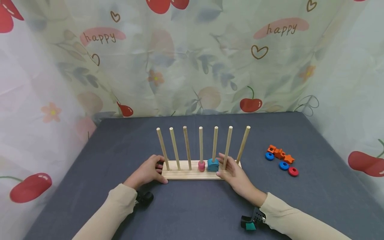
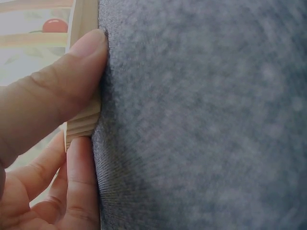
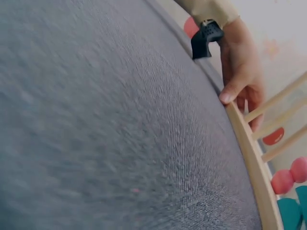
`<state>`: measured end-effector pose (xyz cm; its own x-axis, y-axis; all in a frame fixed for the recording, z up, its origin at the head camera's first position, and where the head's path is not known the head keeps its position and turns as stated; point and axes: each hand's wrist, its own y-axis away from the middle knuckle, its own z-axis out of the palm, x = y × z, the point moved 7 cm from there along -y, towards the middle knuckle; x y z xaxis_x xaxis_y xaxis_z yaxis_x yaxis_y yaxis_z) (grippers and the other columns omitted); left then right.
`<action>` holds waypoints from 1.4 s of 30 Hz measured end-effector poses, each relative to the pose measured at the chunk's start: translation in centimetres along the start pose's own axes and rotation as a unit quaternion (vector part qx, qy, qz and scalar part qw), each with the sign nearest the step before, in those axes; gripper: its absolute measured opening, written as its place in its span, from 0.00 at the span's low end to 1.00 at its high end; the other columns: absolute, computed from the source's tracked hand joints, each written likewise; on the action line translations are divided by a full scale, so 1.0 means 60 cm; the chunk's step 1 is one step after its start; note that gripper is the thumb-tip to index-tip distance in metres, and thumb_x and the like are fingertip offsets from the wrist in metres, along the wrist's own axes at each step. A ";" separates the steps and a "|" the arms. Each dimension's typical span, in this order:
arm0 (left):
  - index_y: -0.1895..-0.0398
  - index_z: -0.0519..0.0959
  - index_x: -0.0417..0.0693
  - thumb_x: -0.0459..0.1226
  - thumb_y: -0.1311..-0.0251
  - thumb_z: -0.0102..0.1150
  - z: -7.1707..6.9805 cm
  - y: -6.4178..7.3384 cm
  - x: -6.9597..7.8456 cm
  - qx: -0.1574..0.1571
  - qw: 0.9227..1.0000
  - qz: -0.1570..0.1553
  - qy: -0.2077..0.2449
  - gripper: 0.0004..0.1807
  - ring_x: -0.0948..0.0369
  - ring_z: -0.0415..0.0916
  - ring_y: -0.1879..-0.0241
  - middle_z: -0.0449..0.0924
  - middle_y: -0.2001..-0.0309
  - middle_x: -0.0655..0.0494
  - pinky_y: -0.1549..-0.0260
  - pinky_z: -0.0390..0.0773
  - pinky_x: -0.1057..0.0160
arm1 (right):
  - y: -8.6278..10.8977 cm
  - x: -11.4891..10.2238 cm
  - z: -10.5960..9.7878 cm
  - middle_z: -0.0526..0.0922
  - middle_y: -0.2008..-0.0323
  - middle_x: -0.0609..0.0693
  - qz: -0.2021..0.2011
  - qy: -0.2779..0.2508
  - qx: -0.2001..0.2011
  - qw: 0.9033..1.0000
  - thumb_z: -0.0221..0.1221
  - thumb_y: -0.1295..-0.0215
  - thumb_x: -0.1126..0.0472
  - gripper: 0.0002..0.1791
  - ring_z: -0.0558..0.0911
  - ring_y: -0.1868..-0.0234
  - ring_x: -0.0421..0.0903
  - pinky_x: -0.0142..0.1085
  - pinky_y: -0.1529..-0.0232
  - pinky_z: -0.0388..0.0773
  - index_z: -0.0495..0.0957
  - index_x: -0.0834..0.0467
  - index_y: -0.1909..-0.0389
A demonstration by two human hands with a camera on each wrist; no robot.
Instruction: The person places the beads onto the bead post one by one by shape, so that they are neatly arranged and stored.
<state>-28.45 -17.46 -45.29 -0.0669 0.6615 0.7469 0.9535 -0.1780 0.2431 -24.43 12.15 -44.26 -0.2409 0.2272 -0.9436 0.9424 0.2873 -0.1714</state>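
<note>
A wooden peg stand (image 1: 186, 177) with several upright pegs lies on the dark table. My left hand (image 1: 149, 170) grips its left end; in the left wrist view the thumb (image 2: 79, 62) lies along the front edge and the fingers bear on the end face. Pink beads (image 1: 201, 166) are stacked on the middle peg, and teal pieces (image 1: 213, 165) sit on the peg to its right. My right hand (image 1: 237, 175) is at the right part of the stand, fingers spread beside the teal pieces. Whether its fingertips touch them cannot be told.
On the table to the right lie orange pieces (image 1: 279, 153), blue rings (image 1: 284, 165) and a red ring (image 1: 293, 171). A patterned curtain (image 1: 186, 66) hangs behind and at both sides. Black wrist devices (image 1: 145, 198) hang below the sleeves.
</note>
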 end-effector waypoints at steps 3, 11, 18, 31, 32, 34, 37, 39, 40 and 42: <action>0.39 0.70 0.39 0.30 0.68 0.82 -0.001 -0.001 0.002 0.001 1.000 0.001 -0.003 0.46 0.52 0.76 0.49 0.68 0.44 0.45 0.52 0.81 0.56 | 0.015 -0.006 -0.006 0.65 0.32 0.66 0.023 0.034 -0.009 0.999 0.60 0.35 0.66 0.37 0.63 0.30 0.62 0.56 0.32 0.58 0.54 0.67 0.29; 0.40 0.70 0.40 0.31 0.68 0.82 -0.002 -0.003 0.002 0.003 1.000 0.002 -0.010 0.45 0.53 0.76 0.49 0.67 0.44 0.46 0.52 0.80 0.56 | 0.055 -0.020 -0.026 0.58 0.29 0.68 0.103 0.044 -0.066 0.991 0.58 0.31 0.60 0.39 0.60 0.29 0.63 0.57 0.32 0.58 0.50 0.69 0.27; 0.40 0.70 0.40 0.31 0.68 0.82 -0.002 -0.001 0.002 0.001 1.000 0.001 -0.011 0.45 0.53 0.76 0.49 0.67 0.44 0.46 0.52 0.80 0.56 | 0.081 -0.042 -0.062 0.61 0.31 0.70 0.115 0.033 -0.148 0.982 0.57 0.30 0.57 0.36 0.62 0.31 0.66 0.51 0.35 0.67 0.56 0.72 0.31; 0.38 0.69 0.39 0.30 0.68 0.81 -0.004 0.001 0.004 0.000 1.000 -0.001 -0.008 0.46 0.53 0.76 0.49 0.67 0.44 0.45 0.52 0.80 0.56 | 0.103 -0.077 -0.215 0.75 0.40 0.64 0.077 0.125 -0.061 0.987 0.57 0.31 0.56 0.26 0.78 0.48 0.28 0.29 0.54 0.80 0.68 0.63 0.36; 0.38 0.69 0.38 0.30 0.67 0.81 -0.004 0.002 0.004 0.000 1.000 -0.001 -0.006 0.46 0.53 0.76 0.49 0.67 0.44 0.45 0.52 0.80 0.56 | 0.102 -0.075 -0.229 0.76 0.41 0.62 0.074 0.142 -0.041 0.986 0.57 0.30 0.56 0.26 0.77 0.50 0.25 0.28 0.55 0.80 0.68 0.62 0.36; 0.38 0.69 0.39 0.30 0.67 0.81 -0.004 0.001 0.003 0.001 1.000 -0.002 -0.006 0.46 0.52 0.76 0.49 0.67 0.44 0.45 0.52 0.80 0.56 | 0.102 -0.067 -0.256 0.77 0.42 0.56 0.076 0.173 -0.009 0.982 0.57 0.30 0.54 0.26 0.76 0.52 0.22 0.27 0.57 0.80 0.68 0.61 0.37; 0.38 0.69 0.38 0.30 0.67 0.81 -0.003 0.002 0.003 0.001 1.000 -0.001 -0.007 0.46 0.52 0.76 0.48 0.67 0.43 0.45 0.52 0.80 0.56 | 0.103 -0.048 -0.292 0.77 0.42 0.53 0.090 0.212 0.022 0.973 0.57 0.31 0.51 0.27 0.74 0.54 0.18 0.26 0.59 0.79 0.68 0.61 0.36; 0.39 0.69 0.38 0.30 0.67 0.81 -0.003 0.003 0.003 0.000 1.000 0.001 -0.007 0.46 0.52 0.76 0.48 0.67 0.43 0.45 0.52 0.80 0.56 | 0.105 -0.032 -0.309 0.75 0.40 0.56 0.106 0.229 0.029 0.967 0.57 0.31 0.49 0.29 0.74 0.55 0.18 0.26 0.60 0.79 0.67 0.61 0.35; 0.39 0.69 0.38 0.30 0.68 0.81 -0.002 0.003 0.003 0.000 1.000 0.002 -0.004 0.46 0.52 0.76 0.48 0.67 0.44 0.45 0.52 0.80 0.57 | 0.105 -0.024 -0.315 0.74 0.39 0.60 0.112 0.241 0.031 0.964 0.57 0.31 0.49 0.30 0.76 0.53 0.23 0.28 0.60 0.80 0.67 0.61 0.35; 0.39 0.70 0.38 0.29 0.68 0.81 -0.001 0.002 0.004 -0.002 1.000 0.006 0.000 0.46 0.52 0.76 0.49 0.67 0.44 0.44 0.52 0.81 0.57 | 0.107 -0.008 -0.325 0.72 0.38 0.65 0.126 0.262 0.033 0.956 0.58 0.32 0.48 0.32 0.81 0.49 0.36 0.34 0.58 0.82 0.66 0.63 0.35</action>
<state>-28.36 -17.37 -45.03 -0.0555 0.6592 0.7499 0.9530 -0.1890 0.2367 -22.77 32.04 -39.38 -0.0703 0.7220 -0.6883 0.9943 0.1058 0.0094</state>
